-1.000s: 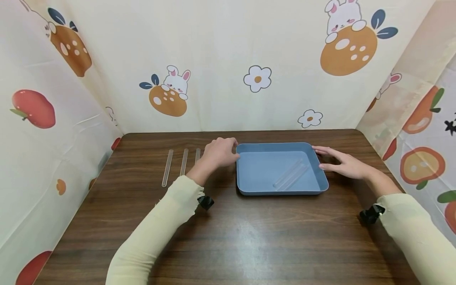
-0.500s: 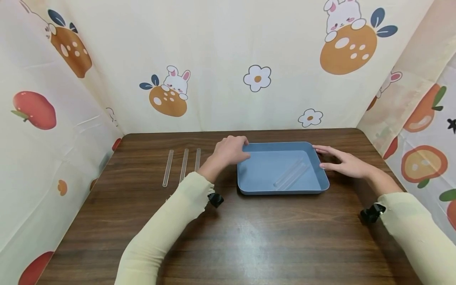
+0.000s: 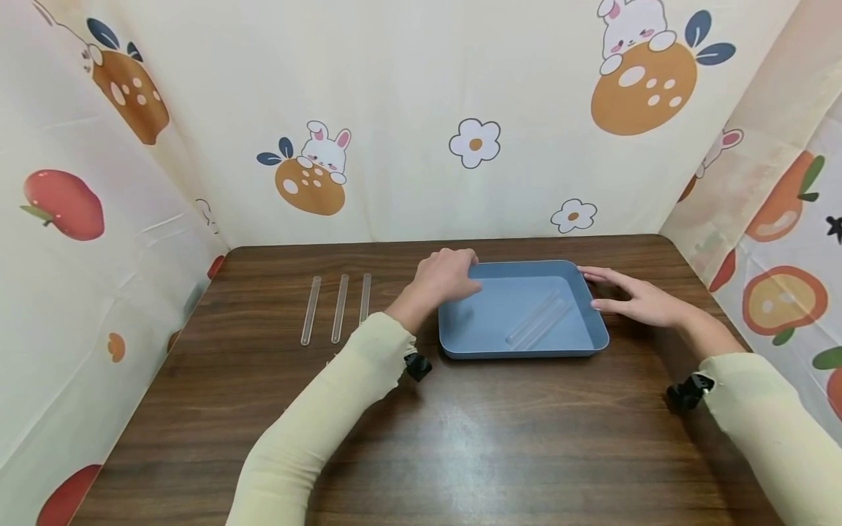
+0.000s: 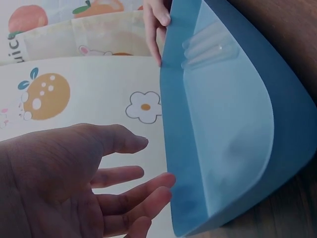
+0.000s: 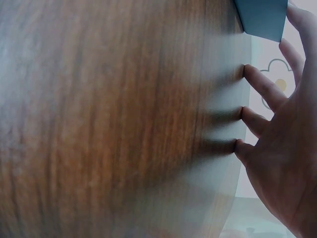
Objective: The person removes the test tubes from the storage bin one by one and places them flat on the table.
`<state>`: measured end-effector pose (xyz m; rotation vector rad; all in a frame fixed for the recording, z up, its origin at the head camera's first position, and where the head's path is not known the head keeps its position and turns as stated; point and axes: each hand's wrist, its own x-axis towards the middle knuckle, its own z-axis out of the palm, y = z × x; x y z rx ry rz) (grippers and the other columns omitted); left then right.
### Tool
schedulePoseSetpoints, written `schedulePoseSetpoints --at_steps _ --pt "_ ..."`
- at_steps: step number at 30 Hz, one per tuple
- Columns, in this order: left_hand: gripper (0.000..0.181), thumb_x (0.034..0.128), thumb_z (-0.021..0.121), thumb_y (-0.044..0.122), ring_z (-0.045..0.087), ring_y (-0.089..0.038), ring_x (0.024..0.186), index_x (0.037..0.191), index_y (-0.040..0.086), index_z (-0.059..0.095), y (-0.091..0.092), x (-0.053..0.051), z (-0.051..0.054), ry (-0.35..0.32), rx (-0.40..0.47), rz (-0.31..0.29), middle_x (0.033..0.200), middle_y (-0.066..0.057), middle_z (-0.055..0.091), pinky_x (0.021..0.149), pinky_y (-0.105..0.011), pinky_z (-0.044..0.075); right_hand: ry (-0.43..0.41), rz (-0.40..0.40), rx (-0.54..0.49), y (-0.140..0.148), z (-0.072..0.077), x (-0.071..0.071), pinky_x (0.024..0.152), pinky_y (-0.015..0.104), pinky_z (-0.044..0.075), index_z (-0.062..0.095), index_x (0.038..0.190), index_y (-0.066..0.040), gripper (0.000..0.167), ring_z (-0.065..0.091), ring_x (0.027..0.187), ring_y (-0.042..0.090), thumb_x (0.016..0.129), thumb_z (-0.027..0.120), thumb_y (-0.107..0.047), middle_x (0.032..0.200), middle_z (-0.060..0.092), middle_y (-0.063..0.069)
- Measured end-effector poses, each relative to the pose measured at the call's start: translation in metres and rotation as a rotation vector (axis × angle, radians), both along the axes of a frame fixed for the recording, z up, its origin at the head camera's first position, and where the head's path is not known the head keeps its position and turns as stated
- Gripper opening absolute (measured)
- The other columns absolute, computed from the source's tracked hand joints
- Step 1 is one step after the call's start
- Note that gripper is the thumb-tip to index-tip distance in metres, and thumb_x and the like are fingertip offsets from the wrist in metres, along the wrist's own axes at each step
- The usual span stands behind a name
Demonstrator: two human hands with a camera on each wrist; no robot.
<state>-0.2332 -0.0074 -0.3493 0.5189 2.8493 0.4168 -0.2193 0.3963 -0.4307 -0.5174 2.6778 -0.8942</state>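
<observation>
A shallow blue tray [image 3: 483, 325] stands on the wooden table, with a few clear, slim tubes [image 3: 539, 321] lying slantwise in its right half. My left hand [image 3: 445, 279] is over the tray's back left corner, its fingers loosely bent and nothing between them; the left wrist view shows the palm side of this left hand [image 4: 64, 181] beside the tray wall. At the tray's right side, my right hand [image 3: 638, 301] touches the rim with thumb and fingertips. In the right wrist view, several of its fingers [image 5: 262, 84] reach down to the tabletop beside a tray corner [image 5: 262, 17].
Left of the tray, three more clear tubes lie apart in a row: an outer tube [image 3: 311, 310], a middle tube [image 3: 340, 308] and an inner tube [image 3: 365, 296], partly behind my left sleeve. Printed cloth [image 3: 408, 88] hangs along the table's back and sides.
My left hand has moved right, from the tray's left edge to over its back left corner. The right hand and the tubes have stayed in place.
</observation>
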Motion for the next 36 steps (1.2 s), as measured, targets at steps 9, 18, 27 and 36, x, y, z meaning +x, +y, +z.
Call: schedulePoseSetpoints --at_steps 9,18,27,36 --pt "0.050 0.1093 0.067 0.035 0.074 -0.028 0.121 0.157 0.022 0.064 0.015 -0.002 -0.005 -0.012 0.008 -0.024 0.155 -0.002 0.072 0.088 -0.042 0.062 -0.002 0.001 0.001 0.000 0.000 0.000 0.120 0.083 0.033 0.032 0.179 -0.027 0.080 0.036 0.165 0.054 0.110 0.073 -0.031 0.180 0.043 0.022" --pt "0.049 0.1096 0.067 0.034 0.075 -0.026 0.118 0.157 0.022 0.065 0.031 -0.002 -0.007 -0.006 0.005 -0.036 0.154 0.000 0.073 0.088 -0.042 0.063 -0.004 0.005 -0.010 -0.003 0.002 0.001 0.120 0.084 0.032 0.031 0.179 -0.025 0.080 0.036 0.165 0.055 0.111 0.072 -0.029 0.180 0.042 0.024" --pt "0.047 0.1094 0.067 0.034 0.074 -0.023 0.116 0.155 0.023 0.067 0.049 -0.004 -0.009 -0.020 -0.006 -0.059 0.151 0.002 0.074 0.088 -0.037 0.061 -0.002 0.001 -0.008 -0.002 0.003 0.001 0.120 0.083 0.032 0.032 0.179 -0.025 0.080 0.037 0.164 0.054 0.110 0.073 -0.030 0.180 0.043 0.023" --pt "0.047 0.1111 0.067 0.038 0.073 -0.018 0.119 0.157 0.029 0.064 0.065 -0.005 -0.016 -0.022 -0.051 -0.052 0.153 0.008 0.072 0.099 -0.035 0.061 0.016 0.013 -0.015 -0.002 0.002 0.001 0.120 0.080 0.033 0.032 0.179 -0.023 0.080 0.039 0.161 0.054 0.110 0.073 -0.028 0.179 0.044 0.024"
